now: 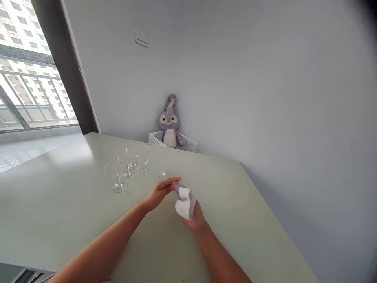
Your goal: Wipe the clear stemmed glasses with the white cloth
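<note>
A stemmed glass [163,173] lies tilted in my hands over the table, and a small clear part of it sticks out beyond my fingers. The fingers of my left hand [160,192] are closed around the glass. Wrapped in my right hand [196,216] is a white and grey cloth [185,202], pressed to the near end of the glass. The cloth hides that end of the glass and most of my right fingers. To the left, several clear stemmed glasses [120,186] stand upright in a loose group.
The pale green table [73,212] runs to the walls. Behind its far edge, a plush rabbit [169,122] sits in a white perforated basket [191,146]. A light switch [141,36] is on the wall. A window [32,74] with a railing is at far left.
</note>
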